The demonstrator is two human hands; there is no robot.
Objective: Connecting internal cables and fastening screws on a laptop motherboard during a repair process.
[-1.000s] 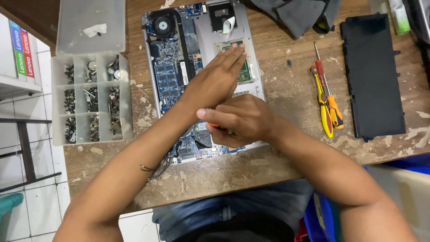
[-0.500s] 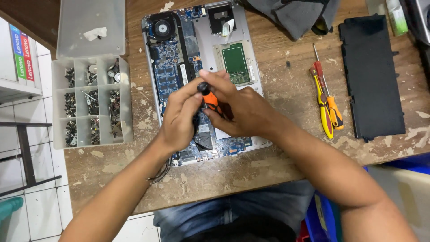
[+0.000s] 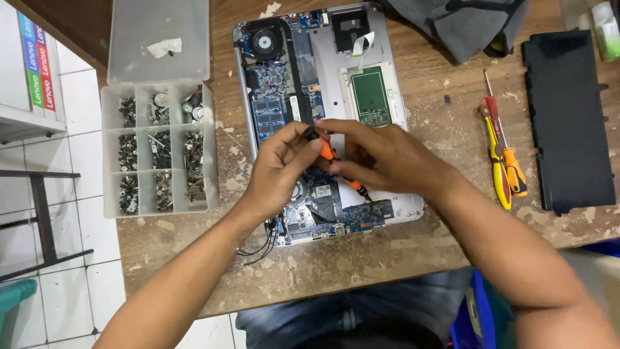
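Observation:
An opened laptop (image 3: 323, 71) lies bottom-up on the worn wooden table (image 3: 361, 258), its blue circuit boards, fan and green board exposed. Over its middle, my right hand (image 3: 381, 158) grips a small orange-handled screwdriver (image 3: 330, 155) that slants down toward the lower boards. My left hand (image 3: 281, 168) pinches the black top end of the same screwdriver with thumb and fingertips. The tip is partly hidden under my right fingers.
A clear plastic organiser box (image 3: 158, 148) with several compartments of screws stands open at the left. Two screwdrivers, one red-yellow (image 3: 494, 152) and one orange (image 3: 513, 168), lie to the right beside a black laptop cover (image 3: 568, 116). A grey cloth (image 3: 465, 26) lies at the top.
A second ago my left hand lay flat on the green board; it has since come back to the screwdriver's top. Both hands now sit together on the screwdriver, shifted slightly.

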